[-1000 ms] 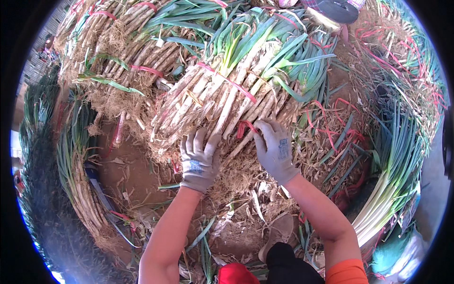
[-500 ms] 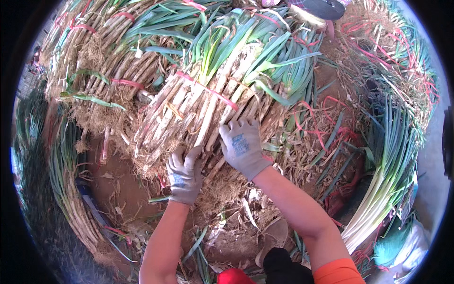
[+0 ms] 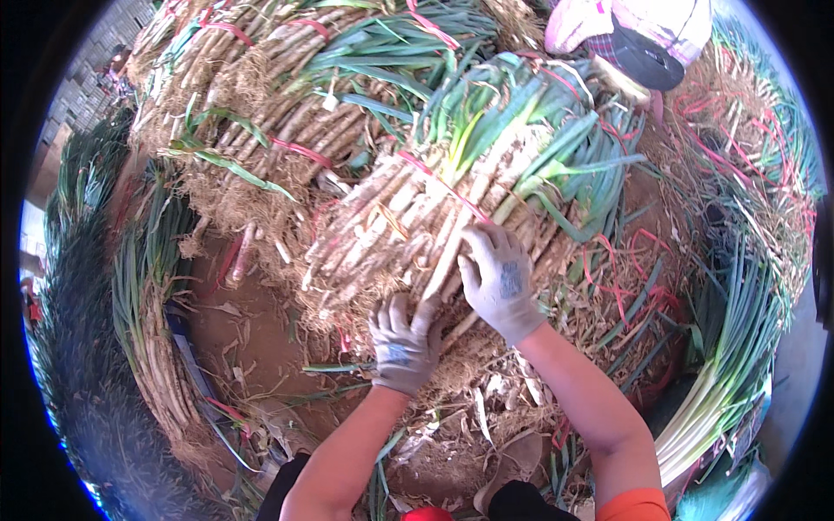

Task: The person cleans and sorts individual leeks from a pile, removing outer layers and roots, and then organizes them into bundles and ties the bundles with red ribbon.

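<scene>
A large tied bundle of green onions (image 3: 391, 217) lies before me, roots toward me and green leaves pointing away to the right. My left hand (image 3: 404, 347), in a pale grey glove, is closed at its root end, with fingers and thumb around the lower end of a stalk. Higher along the white stalks, just below the red tie (image 3: 443, 187), my right hand (image 3: 502, 282), in a matching glove, has its fingers bent over the stalks and its thumb apart at the side. Both hands appear to hold the same stalk; the fingertips are partly hidden.
More tied green onion bundles (image 3: 304, 122) are heaped at the far left. Cleaner green onions (image 3: 717, 373) stand at the right, another bunch (image 3: 161, 356) at the left. Dry leaves and red ties litter the ground. A person in a dark cap (image 3: 638, 56) is at the far right.
The view has shifted, so everything sits lower and farther right. My left hand has edged rightward along the root end; my right fingers have curled more over the stalks.
</scene>
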Demonstrator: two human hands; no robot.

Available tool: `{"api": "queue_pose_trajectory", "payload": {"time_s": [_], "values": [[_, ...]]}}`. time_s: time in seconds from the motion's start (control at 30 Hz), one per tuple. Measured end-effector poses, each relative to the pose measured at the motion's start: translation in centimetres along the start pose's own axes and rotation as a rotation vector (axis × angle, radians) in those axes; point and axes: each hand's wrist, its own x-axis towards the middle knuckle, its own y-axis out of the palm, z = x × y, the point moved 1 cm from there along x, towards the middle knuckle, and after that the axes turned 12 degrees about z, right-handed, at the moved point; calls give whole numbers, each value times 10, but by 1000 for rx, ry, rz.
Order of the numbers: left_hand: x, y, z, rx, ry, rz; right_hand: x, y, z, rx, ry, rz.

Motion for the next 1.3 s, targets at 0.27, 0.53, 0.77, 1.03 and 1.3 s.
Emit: {"api": "queue_pose_trajectory", "payload": {"time_s": [0.27,0.53,0.77,1.03,1.3], "values": [[0,-2,-3,-1,-81,174,95,23,23,-145,394,279],[57,-98,16,-33,-40,-31,48,-9,-14,952,500,251],[133,-85,50,-139,-332,362,-1,-26,7,1384,613,72],[160,-46,76,-726,-435,840,-14,-39,17,796,417,310],[121,-43,6,-17,-58,198,-117,-31,-51,335,392,-286]]}}
